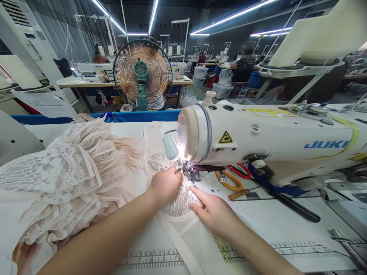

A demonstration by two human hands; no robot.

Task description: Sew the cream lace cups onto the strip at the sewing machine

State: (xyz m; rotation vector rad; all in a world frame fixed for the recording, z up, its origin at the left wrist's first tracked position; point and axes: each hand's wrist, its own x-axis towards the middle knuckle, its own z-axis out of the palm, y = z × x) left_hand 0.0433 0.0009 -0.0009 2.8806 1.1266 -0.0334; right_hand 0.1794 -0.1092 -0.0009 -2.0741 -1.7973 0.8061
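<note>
A cream lace bra piece (177,204) lies under the needle area of a white sewing machine (229,133), lit by a small lamp (171,146). Close to the presser foot, my left hand (165,185) is closed on the lace with fingers curled. My right hand (210,210) pinches the edge of the same piece, thumb and forefinger on the lace just in front of the needle. Part of the cloth runs down toward me across the table, and another part spreads behind my left hand. The needle itself is hard to make out in the glare.
A heap of lace pieces (77,172) sits at left. Orange-handled scissors (229,181), a red-handled tool (241,170) and a black lever (298,206) lie at right. A printed ruler (151,259) crosses the table front. Beyond stands a large fan (142,74); other people work farther back.
</note>
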